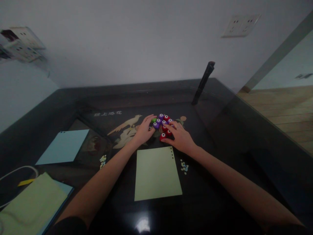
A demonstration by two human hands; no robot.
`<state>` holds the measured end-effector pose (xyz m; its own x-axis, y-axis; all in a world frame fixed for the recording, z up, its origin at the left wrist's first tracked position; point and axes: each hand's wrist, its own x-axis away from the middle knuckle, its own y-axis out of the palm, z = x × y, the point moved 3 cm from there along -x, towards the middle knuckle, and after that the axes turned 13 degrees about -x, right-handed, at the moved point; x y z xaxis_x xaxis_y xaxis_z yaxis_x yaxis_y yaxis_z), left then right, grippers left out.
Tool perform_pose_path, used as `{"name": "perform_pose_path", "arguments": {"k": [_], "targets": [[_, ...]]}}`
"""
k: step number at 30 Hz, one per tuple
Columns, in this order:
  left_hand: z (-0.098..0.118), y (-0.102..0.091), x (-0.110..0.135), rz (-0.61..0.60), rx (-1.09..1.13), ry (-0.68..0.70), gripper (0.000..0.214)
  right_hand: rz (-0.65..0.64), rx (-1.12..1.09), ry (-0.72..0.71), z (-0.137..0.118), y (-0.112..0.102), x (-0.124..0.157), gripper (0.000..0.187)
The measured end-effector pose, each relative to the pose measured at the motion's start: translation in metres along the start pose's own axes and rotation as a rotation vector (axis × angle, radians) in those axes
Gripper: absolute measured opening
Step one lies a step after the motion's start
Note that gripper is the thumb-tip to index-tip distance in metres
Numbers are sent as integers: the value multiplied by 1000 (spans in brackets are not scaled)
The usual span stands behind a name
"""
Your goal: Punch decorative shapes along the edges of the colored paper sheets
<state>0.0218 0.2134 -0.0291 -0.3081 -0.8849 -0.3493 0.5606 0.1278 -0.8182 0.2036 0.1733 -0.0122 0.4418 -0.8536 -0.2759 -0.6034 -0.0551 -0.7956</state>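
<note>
A tight cluster of small round toys with eye-like tops lies on the dark table. It holds several purple toys (156, 125), several red toys (162, 137) and a green toy (153, 120) at its left side. My left hand (144, 130) curves around the cluster's left edge, thumb and fingers apart, close against the green toy. From the right, my right hand (179, 137) reaches over the cluster with spread fingers touching red and purple toys. Its thumb is beside the nearest red toy. My fingers partly cover some of the toys.
A pale green sheet (157, 174) with punched holes lies in front of the cluster. Small star-shaped pieces (184, 167) are to its right, more pieces (103, 161) to its left. A blue sheet (65, 147), stacked papers (34, 205) and a white cable (24, 167) lie left. A black post (204, 81) stands at the back.
</note>
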Motion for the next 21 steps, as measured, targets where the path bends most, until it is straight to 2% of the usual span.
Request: {"name": "perform_pose_path", "arguments": {"k": [2, 6, 14, 21], "targets": [[-4, 3, 0, 25, 0, -18, 48, -6, 23, 18, -4, 3, -2, 66], [-9, 4, 0, 37, -12, -32, 45, -1, 56, 32, -7, 5, -10, 51], [-13, -6, 2, -26, -11, 38, 43, 11, -19, 50, 20, 3, -26, 52], [-11, -2, 5, 26, -30, 82, 34, 62, -158, 11, 32, 17, -53, 51]]}}
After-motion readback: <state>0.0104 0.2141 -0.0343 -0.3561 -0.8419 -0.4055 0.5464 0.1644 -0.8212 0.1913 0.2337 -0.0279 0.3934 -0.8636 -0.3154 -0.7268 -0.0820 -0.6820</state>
